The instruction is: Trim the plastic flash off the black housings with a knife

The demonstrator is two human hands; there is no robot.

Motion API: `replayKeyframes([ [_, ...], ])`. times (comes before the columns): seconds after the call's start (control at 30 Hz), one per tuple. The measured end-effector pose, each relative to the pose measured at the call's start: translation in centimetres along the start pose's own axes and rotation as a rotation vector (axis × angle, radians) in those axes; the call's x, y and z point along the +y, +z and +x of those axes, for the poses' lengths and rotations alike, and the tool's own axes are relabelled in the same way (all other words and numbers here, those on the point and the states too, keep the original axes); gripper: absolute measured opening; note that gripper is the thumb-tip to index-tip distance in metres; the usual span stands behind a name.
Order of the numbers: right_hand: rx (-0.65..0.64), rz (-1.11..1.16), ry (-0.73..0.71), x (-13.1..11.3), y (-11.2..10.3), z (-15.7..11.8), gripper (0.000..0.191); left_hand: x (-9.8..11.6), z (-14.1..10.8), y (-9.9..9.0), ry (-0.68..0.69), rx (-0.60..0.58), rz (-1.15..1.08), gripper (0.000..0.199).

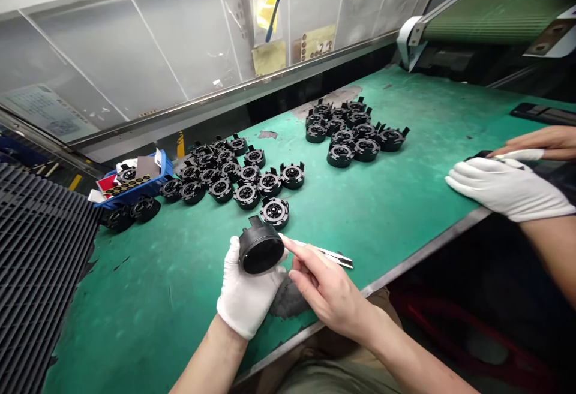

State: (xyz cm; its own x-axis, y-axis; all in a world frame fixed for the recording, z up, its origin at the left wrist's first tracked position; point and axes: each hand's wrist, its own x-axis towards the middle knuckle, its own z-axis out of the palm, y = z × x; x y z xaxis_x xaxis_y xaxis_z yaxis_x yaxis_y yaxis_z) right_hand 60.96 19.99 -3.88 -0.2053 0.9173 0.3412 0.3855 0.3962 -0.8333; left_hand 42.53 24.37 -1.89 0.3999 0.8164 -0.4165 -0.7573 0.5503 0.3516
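The black round unit (262,254) is held above the near side of the bench (351,214), tilted so that its glossy, dark disc of a face is turned toward the wearer. The left hand (247,304), in a white knit glove, grips it from below and around its left side, the thumb along the rim. The bare right hand (335,292) is just beside it on the right, index finger stretched to the rim, the other fingers bent (whether they pinch anything, I cannot tell). The body behind the disc is matte, plastic-looking, with an upright tab at the top.

Just beyond the unit sits a similar round part (275,211), its ringed, notched inner side facing up. More of these stand in a left cluster (220,188) and a right cluster (341,154), farther back. A slim pale tool (337,257) with dark ends lies near the right hand. The bench top is smooth green, scuffed, with a rough grey worn patch (288,298) under the hands. At left are a blue plastic bin (165,169) and a dark ridged panel (40,250); at right, a co-worker's white-gloved hand (504,184) rests at the bench edge.
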Motion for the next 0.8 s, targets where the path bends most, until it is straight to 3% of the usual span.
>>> replayKeyframes([
  [0.17, 0.092, -0.090, 0.046, 1.9, -1.4, -0.1, 0.044, -0.1, -0.1, -0.1, 0.080, 0.077, 0.086, 0.056],
  [0.33, 0.093, -0.521, 0.045, 6.2, -2.2, -0.3, 0.029, -0.1, 0.2, 0.1, 0.080, 0.099, 0.069, 0.060],
  [0.53, -0.035, -0.644, 0.120, 6.7, -2.1, -0.9, 0.019, 0.1, -0.3, -0.9, 0.161, 0.127, 0.142, 0.056],
  [0.63, -0.047, -0.642, 0.137, 6.4, -2.2, -1.0, 0.018, 0.3, -0.2, -1.8, 0.276, 0.126, 0.428, 0.079],
  [0.73, -0.052, -0.639, 0.148, 6.2, -2.4, -1.1, 0.017, 0.7, 0.5, -3.0, 0.475, 0.129, 0.942, 0.109],
  [0.8, -0.057, -0.634, 0.149, 6.1, -2.5, -1.0, 0.017, 1.1, 1.2, -3.9, 0.559, 0.142, 1.235, 0.107],
])
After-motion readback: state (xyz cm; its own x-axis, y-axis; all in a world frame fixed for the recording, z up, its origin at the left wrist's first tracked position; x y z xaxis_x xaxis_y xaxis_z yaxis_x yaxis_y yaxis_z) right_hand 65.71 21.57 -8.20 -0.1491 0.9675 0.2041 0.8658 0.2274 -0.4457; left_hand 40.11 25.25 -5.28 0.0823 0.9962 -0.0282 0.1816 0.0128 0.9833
